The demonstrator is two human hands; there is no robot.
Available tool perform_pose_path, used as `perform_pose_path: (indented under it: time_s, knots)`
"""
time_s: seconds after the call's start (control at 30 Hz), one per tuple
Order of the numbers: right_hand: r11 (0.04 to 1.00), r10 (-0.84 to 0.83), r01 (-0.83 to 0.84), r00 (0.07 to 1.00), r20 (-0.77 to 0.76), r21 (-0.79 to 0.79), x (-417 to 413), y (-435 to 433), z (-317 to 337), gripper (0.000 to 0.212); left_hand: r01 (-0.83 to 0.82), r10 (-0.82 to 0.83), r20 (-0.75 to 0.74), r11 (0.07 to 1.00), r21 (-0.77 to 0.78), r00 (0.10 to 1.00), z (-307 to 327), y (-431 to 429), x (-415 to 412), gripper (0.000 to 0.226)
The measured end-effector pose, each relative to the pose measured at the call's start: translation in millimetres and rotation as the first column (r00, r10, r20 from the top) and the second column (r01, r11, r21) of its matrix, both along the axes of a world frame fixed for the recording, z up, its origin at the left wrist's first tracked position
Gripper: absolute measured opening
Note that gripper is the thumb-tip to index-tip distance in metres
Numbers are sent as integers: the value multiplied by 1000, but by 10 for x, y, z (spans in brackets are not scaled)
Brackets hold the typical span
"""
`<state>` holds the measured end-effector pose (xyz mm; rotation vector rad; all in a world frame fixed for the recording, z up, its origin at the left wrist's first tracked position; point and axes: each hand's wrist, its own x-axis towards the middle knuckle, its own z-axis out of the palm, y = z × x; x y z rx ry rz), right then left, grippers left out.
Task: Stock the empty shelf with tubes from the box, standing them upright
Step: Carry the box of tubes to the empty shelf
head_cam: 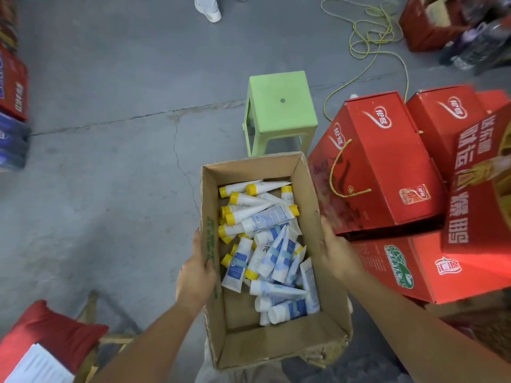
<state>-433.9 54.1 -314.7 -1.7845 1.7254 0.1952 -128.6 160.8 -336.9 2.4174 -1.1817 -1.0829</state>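
So right now you've got the cardboard box (272,338) held up off the floor with both hands, one on each long side. Your left hand (197,275) is wrapped over the left wall with the fingers hooked inside the rim, and your right hand (338,254) is pressed flat against the outside of the right wall. Neither hand has a tube in it; they're both busy with the box.

The tubes (265,244) are all still inside, a loose jumble lying on their sides, some with yellow caps, some white and blue. No shelf is in view, so I'd guess you're still carrying the load over to it.

Stuff that could bite you here:

- The near right corner of the box looks crumpled and soft. Squeeze too hard or tilt that way and I'd worry about the wall buckling and the tubes sliding out.
- Your right hand is only pushing on the wall, not hooked over it. If the cardboard flexes, that side could slip down.
- The green stool (279,111) sits just past the far end of the box, and the red cartons (381,167) are stacked close on your right. Easy to clip either one while you can't see your feet.
- That yellow-green cord (367,29) looped on the floor ahead looks like a trip hazard if you head that way.
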Motion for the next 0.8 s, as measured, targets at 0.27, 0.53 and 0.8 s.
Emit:
perform_pose_path:
  time_s: [0.27, 0.53, 0.8]
  knots:
    - [994, 110, -109, 992, 63, -26, 624, 187, 417, 78, -74, 74, 4, 997, 1, 997, 431, 387, 655, 84]
    - [966, 259, -259, 965, 42, -6, 1837, 84, 691, 76, -219, 219, 5, 976, -12, 976, 739, 673, 1752, 80]
    - [947, 320, -322, 944, 74, 8, 3538, -256, 789, 69, -315, 315, -4, 949, -11, 949, 795, 577, 3344, 80]
